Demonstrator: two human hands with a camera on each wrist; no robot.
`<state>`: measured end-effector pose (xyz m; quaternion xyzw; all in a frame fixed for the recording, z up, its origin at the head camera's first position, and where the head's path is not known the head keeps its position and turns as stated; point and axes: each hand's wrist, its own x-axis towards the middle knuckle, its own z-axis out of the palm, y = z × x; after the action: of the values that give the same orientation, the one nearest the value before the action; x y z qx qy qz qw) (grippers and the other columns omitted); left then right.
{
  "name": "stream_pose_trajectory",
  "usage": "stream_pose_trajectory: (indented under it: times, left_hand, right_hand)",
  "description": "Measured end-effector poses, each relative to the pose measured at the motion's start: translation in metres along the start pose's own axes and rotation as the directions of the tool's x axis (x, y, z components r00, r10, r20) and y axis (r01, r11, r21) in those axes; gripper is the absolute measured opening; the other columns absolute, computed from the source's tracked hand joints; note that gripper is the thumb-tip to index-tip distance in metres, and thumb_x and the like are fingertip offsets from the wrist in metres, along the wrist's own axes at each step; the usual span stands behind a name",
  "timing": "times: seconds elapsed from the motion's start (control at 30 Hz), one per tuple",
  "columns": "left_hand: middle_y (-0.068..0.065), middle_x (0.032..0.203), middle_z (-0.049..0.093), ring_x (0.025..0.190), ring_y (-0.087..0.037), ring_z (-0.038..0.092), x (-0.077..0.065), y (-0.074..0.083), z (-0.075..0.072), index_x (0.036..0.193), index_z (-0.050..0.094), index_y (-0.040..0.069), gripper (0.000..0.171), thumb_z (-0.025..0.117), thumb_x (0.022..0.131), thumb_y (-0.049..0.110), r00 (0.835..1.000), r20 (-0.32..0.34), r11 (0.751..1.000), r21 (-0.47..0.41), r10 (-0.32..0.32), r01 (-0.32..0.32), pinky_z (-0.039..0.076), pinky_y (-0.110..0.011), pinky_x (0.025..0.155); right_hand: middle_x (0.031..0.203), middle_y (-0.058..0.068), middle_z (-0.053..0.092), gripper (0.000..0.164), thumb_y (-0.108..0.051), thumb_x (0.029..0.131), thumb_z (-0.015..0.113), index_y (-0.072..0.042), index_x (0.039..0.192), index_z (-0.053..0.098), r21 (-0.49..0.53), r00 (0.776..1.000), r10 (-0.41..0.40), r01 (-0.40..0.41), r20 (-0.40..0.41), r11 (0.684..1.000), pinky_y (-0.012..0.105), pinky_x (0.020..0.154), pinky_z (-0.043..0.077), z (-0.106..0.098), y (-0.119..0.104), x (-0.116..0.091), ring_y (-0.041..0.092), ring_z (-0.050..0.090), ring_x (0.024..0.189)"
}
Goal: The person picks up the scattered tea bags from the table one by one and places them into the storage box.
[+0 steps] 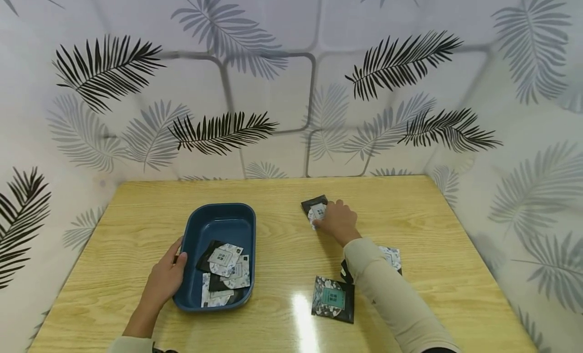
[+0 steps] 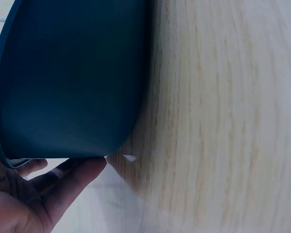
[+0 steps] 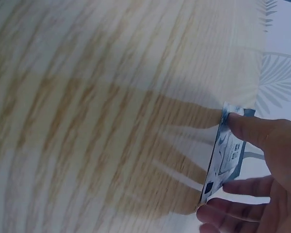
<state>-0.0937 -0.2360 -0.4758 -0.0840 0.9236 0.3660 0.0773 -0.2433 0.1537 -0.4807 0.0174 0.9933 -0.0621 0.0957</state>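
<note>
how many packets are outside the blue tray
3 at least: the held packet in the right hand, the front packet on the table, another packet partly behind the right sleeve, which may hide more.

Left hand (image 1: 166,278) holds dark-blue rounded-rectangular tray (image 1: 230,228), nine o'clock on yellow wood-grain table (image 1: 282,241); flat patterned packets (image 1: 234,272) heaped inside. Right hand (image 1: 338,223) pinches black-and-white floral packet (image 1: 319,211), one o'clock; black green-labelled square packet (image 1: 333,298), four o'clock.
</note>
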Motion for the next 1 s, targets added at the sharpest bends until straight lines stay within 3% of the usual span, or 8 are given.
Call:
stream_pose_trajectory:
  times: [0.23,0.4,0.6,0.77,1.0]
  left_hand:
    - [-0.034,0.143,0.050,0.129,-0.054,0.051,-0.001,0.001,-0.001,0.161,0.016,0.013,0.056,0.030,0.110,0.033,1.000,0.012,1.000,-0.007,-0.004,0.004,0.042,-0.065,0.102]
    - [-0.034,0.143,0.050,0.129,-0.054,0.050,0.000,0.001,-0.001,0.161,0.016,0.012,0.056,0.030,0.110,0.031,1.000,0.017,1.000,-0.004,-0.005,0.005,0.042,-0.065,0.102]
    - [-0.034,0.142,0.051,0.129,-0.055,0.050,0.000,0.003,-0.005,0.161,0.017,0.011,0.056,0.030,0.110,0.032,1.000,0.008,1.000,0.006,-0.001,0.001,0.041,-0.065,0.102]
    - [-0.034,0.142,0.051,0.129,-0.054,0.050,0.000,0.003,-0.005,0.161,0.017,0.011,0.056,0.029,0.110,0.032,1.000,0.013,1.000,0.008,-0.004,0.004,0.041,-0.065,0.103]
    - [-0.034,0.142,0.051,0.129,-0.054,0.051,0.001,0.003,-0.004,0.160,0.018,0.011,0.056,0.030,0.110,0.032,1.000,0.014,1.000,-0.003,-0.005,0.005,0.041,-0.065,0.103]
  right_hand:
    - [0.132,0.022,0.052,0.063,-0.048,0.094,0.063,0.001,0.133,0.055,0.058,0.998,-0.036,0.033,0.045,0.998,0.055,0.093,0.050,-0.002,-0.002,-0.003,0.037,0.054,0.119]
    - [0.133,0.027,0.049,0.075,-0.058,0.092,0.061,0.008,0.128,0.055,0.100,1.000,0.000,-0.002,0.012,0.995,0.056,0.098,0.047,0.003,0.001,0.000,0.041,0.048,0.123]
    - [0.128,0.025,0.050,0.072,-0.057,0.085,0.072,0.003,0.121,0.056,0.157,1.000,0.016,-0.017,0.009,0.987,0.054,0.095,0.047,0.003,0.006,0.002,0.040,0.048,0.118]
    - [0.127,0.022,0.048,0.069,-0.050,0.082,0.078,-0.002,0.126,0.054,0.217,0.999,0.007,-0.015,0.039,0.976,0.051,0.094,0.045,0.001,0.008,0.003,0.037,0.045,0.117]
    - [0.123,0.019,0.047,0.070,-0.042,0.080,0.082,-0.005,0.132,0.052,0.328,0.999,-0.003,-0.008,0.032,0.945,0.044,0.082,0.043,0.001,0.011,0.001,0.032,0.041,0.109]
